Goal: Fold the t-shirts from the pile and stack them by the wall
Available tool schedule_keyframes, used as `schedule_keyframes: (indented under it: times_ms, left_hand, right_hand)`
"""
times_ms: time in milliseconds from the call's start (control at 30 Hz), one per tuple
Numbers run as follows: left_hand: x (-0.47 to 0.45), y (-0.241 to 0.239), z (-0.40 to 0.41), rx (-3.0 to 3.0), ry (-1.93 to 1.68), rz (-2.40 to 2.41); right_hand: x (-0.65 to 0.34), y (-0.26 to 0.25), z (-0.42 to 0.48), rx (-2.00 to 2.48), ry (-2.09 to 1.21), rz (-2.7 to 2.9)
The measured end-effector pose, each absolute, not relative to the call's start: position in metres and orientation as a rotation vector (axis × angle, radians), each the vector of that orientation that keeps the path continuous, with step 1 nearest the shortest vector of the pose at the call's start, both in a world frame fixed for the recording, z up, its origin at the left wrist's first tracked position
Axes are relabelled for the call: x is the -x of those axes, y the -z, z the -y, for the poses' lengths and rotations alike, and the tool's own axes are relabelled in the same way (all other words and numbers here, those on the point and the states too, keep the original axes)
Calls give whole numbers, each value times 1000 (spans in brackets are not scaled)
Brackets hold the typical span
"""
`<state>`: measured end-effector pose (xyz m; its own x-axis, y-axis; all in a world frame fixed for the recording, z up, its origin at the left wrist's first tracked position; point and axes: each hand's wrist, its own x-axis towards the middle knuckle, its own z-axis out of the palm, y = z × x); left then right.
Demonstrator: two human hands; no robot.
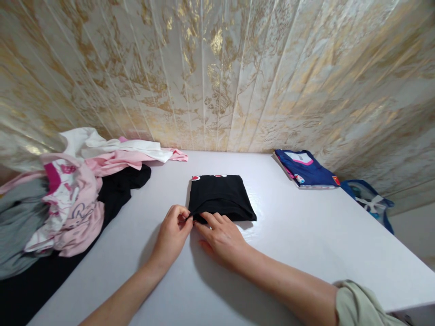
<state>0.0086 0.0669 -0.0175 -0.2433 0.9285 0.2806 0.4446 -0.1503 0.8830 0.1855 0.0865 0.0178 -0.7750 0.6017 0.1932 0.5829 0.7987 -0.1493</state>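
A black garment (220,194), folded into a compact rectangle, lies on the white table (285,262) in front of me. Small red and white prints show along its far edge. My left hand (174,228) pinches the garment's near left corner between thumb and fingers. Beside it, my right hand (220,237) rests at the near edge, its fingertips on the cloth or tucked into the opening there; the thumb side is partly hidden. The fingers of the right hand are extended, and I cannot see whether they grip any cloth.
Loose clothes in pink (81,226), grey (16,235), white and black are heaped on the left. A folded stack with a navy garment (307,167) on top lies at the back right. Past the right edge is a blue-trimmed clear bag (370,201). A gold-patterned curtain (217,81) hangs behind.
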Motion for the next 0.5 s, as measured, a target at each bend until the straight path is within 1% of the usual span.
schedule_keyframes:
  times_ms: [167,333,500]
  left_hand:
    - [-8,19,-67,-1537,-1433,-1615]
    - [-8,22,-66,-1560,-1416,-1630]
    - [-10,16,-62,-1771,-1333,-1677]
  right_hand:
    - [-184,-13,-89,1040,-64,2741]
    - [-186,-9,-94,1248,-4,2632]
    - [-187,-6,-95,1229,-69,2647]
